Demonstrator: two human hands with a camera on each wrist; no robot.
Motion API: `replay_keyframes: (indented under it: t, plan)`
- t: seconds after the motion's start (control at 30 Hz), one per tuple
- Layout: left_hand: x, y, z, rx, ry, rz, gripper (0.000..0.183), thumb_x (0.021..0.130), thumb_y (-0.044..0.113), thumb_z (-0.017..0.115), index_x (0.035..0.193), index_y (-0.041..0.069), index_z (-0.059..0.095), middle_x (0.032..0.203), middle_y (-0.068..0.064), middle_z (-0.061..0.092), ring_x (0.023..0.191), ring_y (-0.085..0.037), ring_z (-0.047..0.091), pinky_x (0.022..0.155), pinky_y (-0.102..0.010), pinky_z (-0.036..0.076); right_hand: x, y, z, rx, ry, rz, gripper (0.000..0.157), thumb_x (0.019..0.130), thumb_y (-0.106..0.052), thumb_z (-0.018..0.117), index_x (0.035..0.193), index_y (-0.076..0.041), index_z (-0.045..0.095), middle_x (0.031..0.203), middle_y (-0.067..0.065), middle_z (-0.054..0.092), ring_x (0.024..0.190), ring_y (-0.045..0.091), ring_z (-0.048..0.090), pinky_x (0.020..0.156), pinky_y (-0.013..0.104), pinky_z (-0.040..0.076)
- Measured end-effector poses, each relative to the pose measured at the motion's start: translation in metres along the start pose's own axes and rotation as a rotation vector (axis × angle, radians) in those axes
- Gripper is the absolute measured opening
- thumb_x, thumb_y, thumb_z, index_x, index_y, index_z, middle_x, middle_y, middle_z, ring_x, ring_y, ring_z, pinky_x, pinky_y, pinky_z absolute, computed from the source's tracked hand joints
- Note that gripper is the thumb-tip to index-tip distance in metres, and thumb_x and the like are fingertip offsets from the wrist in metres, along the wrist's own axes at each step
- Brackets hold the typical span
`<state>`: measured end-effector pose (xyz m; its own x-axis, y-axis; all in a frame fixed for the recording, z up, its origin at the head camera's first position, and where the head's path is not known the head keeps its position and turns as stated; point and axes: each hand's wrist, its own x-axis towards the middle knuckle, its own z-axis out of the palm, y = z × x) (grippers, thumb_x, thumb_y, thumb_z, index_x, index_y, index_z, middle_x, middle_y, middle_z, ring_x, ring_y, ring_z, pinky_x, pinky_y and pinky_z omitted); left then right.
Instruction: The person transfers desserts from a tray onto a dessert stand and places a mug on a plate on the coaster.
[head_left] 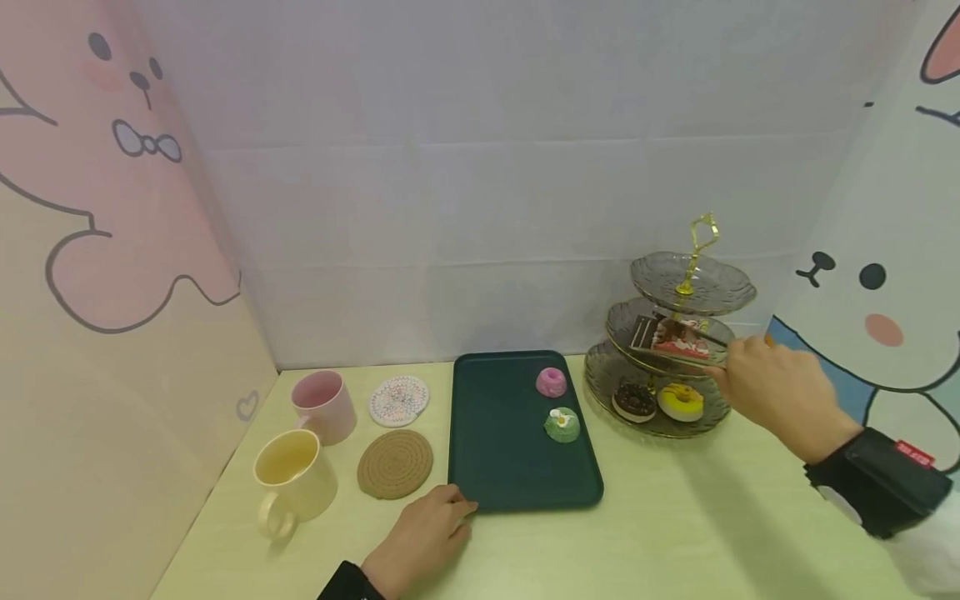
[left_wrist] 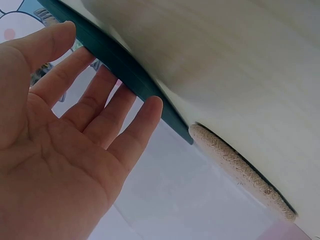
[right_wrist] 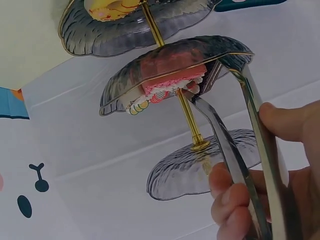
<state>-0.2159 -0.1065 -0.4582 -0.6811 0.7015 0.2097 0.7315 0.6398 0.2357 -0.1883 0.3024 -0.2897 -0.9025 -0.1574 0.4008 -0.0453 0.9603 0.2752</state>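
My right hand (head_left: 780,387) holds metal tongs (right_wrist: 267,165) at the middle tier of a three-tier glass cake stand (head_left: 693,283). The tong tips lie on either side of a dark striped cake slice (head_left: 643,332); whether they press it, I cannot tell. Beside it on that tier sits a pink cake piece with a decorated top (right_wrist: 172,80). Fingers of my left hand (head_left: 422,533) touch the near left corner of a dark green tray (head_left: 495,450), loosely bent along its rim. A pink ring cake (head_left: 551,382) and a green cake (head_left: 562,425) rest on the tray's right side.
A chocolate donut (head_left: 633,402) and a yellow donut (head_left: 681,402) lie on the bottom tier. Left of the tray are a brown woven coaster (head_left: 395,464), a speckled white coaster (head_left: 398,401), a pink mug (head_left: 324,408) and a yellow mug (head_left: 300,479). Printed cloth walls surround the table.
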Motion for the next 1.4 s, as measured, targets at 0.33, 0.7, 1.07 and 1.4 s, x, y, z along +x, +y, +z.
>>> replay_keyframes:
  t: [0.33,0.7,1.07,1.4]
  plan:
    - [0.000,0.001,0.000,-0.005,-0.001,0.000,0.024,0.084,0.017,0.064,0.105,0.007,0.070,0.085,0.000,0.059,0.081,-0.014,0.057,0.063,-0.027,0.053,0.019,-0.003,-0.003,-0.087,0.151,-0.155,0.038,0.075,-0.006,0.068,0.056,-0.006,0.034,0.052,0.003,0.026,0.042,0.016,0.025,0.036,0.029,0.022]
    - [-0.001,0.000,0.000,-0.019,-0.005,0.007,0.024,0.084,0.016,0.064,0.106,0.007,0.070,0.085,0.000,0.058,0.080,-0.013,0.056,0.062,-0.026,0.052,0.035,-0.018,-0.006,-0.329,0.326,-0.332,0.046,0.070,0.007,0.066,0.056,-0.003,0.023,0.054,0.004,0.018,0.045,0.014,0.022,0.035,0.025,0.026]
    - [-0.001,-0.001,-0.002,0.000,0.023,0.021,0.024,0.083,0.014,0.064,0.105,0.006,0.070,0.086,-0.002,0.059,0.080,-0.015,0.057,0.061,-0.027,0.052,0.025,-0.022,-0.017,-0.034,-0.102,-0.006,0.044,0.082,-0.013,0.065,0.052,-0.007,0.033,0.051,0.000,0.021,0.039,0.014,0.028,0.033,0.025,0.024]
    - [0.000,-0.001,-0.003,-0.023,0.002,0.015,0.025,0.085,0.014,0.062,0.106,0.005,0.070,0.086,-0.002,0.059,0.080,-0.014,0.057,0.063,-0.027,0.052,0.013,-0.027,-0.003,-0.041,0.099,0.045,0.052,0.081,-0.015,0.065,0.046,-0.011,0.027,0.049,-0.002,0.016,0.034,0.013,0.023,0.034,0.025,0.014]
